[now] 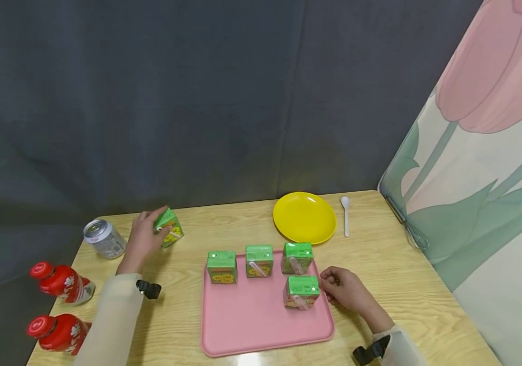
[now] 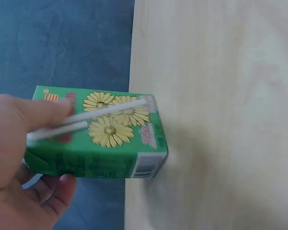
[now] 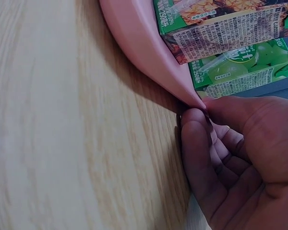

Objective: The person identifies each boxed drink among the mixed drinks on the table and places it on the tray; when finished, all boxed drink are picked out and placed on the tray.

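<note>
My left hand (image 1: 145, 238) holds a green juice box (image 2: 110, 129) near the table's back left, thumb on the printed face with the yellow flowers and the white straw, fingers curled behind. In the head view this juice box (image 1: 172, 230) is partly covered by the hand. With thumb and fingertips my right hand (image 1: 344, 288) pinches the right rim of a pink tray (image 3: 149, 52). On the tray (image 1: 247, 325) stand several green-topped juice boxes: one at the left (image 1: 222, 268), one in the middle (image 1: 259, 262), and two at the right, the nearer juice box (image 1: 301, 293) close to my right hand.
A silver can (image 1: 104, 239) stands left of my left hand. Two red bottles (image 1: 61, 283) are by the left edge, beside my left forearm. Behind the tray lie a yellow plate (image 1: 304, 217) and a white spoon (image 1: 346, 216). A dark curtain (image 1: 197, 101) hangs behind the table.
</note>
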The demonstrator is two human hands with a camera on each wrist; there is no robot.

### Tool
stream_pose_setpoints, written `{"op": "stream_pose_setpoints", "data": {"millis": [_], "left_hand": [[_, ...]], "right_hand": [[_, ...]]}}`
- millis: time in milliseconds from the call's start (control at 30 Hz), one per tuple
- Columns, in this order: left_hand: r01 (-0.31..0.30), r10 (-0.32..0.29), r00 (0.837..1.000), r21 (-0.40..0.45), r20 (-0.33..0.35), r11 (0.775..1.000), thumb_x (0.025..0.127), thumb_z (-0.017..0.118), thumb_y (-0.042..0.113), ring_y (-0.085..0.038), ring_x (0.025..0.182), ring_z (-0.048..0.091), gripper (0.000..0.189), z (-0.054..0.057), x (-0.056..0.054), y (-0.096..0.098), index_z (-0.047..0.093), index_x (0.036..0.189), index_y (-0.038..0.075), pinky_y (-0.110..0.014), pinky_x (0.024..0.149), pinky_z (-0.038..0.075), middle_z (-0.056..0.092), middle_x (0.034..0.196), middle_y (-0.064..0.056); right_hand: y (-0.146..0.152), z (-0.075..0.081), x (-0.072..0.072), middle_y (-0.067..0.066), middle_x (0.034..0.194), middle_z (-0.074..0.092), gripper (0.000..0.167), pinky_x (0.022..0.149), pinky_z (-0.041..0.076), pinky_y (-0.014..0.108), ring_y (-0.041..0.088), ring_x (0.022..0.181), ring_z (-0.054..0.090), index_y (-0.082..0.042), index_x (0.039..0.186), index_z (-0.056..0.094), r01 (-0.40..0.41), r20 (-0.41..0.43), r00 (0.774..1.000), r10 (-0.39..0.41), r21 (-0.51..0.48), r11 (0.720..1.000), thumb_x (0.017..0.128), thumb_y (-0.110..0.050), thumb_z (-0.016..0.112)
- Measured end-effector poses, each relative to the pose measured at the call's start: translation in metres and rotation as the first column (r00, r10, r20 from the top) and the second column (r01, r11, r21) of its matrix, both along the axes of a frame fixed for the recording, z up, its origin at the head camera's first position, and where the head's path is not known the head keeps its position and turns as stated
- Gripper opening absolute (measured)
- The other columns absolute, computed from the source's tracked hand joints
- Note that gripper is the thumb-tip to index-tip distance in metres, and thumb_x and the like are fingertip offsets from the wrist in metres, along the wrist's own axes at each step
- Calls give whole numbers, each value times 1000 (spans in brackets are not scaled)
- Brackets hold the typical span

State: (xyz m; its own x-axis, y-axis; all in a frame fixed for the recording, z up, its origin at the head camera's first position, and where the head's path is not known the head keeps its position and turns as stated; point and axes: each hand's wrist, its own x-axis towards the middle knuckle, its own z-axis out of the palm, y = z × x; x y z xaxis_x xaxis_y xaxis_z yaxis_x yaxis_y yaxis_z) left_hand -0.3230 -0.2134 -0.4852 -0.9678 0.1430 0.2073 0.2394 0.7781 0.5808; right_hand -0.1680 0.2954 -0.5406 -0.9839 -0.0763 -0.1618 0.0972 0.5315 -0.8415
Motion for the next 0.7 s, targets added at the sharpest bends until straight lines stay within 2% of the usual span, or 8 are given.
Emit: {"op": "stream_pose_setpoints", "data": {"millis": [200, 333, 467, 567, 700], "left_hand": [[-26, 29, 996, 32, -90, 999, 98, 72, 26, -40, 102, 53, 53, -5, 29, -2, 56, 144, 7, -51, 75, 44, 56, 123, -26], [-15, 24, 991, 70, -131, 997, 95, 74, 28, -42, 109, 52, 55, -5, 47, 0, 58, 143, 7, -57, 81, 46, 52, 128, -24], [22, -5, 989, 111, -147, 994, 96, 73, 32, -43, 119, 50, 58, -5, 51, 5, 54, 147, 10, -62, 90, 45, 46, 137, -22], [30, -14, 992, 122, -125, 992, 98, 71, 28, -39, 112, 55, 53, -8, 51, 6, 55, 145, 9, -58, 86, 48, 50, 134, -20], [-16, 30, 994, 131, -103, 991, 99, 70, 24, -33, 104, 58, 47, -15, 58, 5, 58, 142, 8, -49, 79, 49, 55, 126, -17]], "right_hand": [[0, 0, -1, 4, 77, 63, 14, 52, 51, 27, 18, 62, 60, 1, 103, 66, 4, 4, 1000, -4, 5, 1000, 99, -12, 67], [1, 2, -1, 4, 77, 63, 13, 52, 51, 27, 18, 61, 60, 1, 102, 66, -3, -10, 1000, 3, 6, 1000, 100, -12, 66], [3, 4, 0, 5, 76, 63, 12, 51, 50, 26, 16, 59, 59, 2, 101, 65, 0, -25, 1000, 0, 3, 1000, 99, -10, 66], [2, 4, 2, 6, 77, 63, 13, 52, 51, 27, 17, 60, 60, 3, 102, 65, -5, -23, 1000, 4, -11, 1000, 99, -9, 66], [0, 3, 2, 6, 79, 63, 14, 53, 52, 28, 18, 61, 60, 3, 103, 65, -14, -24, 1000, 13, -9, 1000, 100, -11, 65]]}}
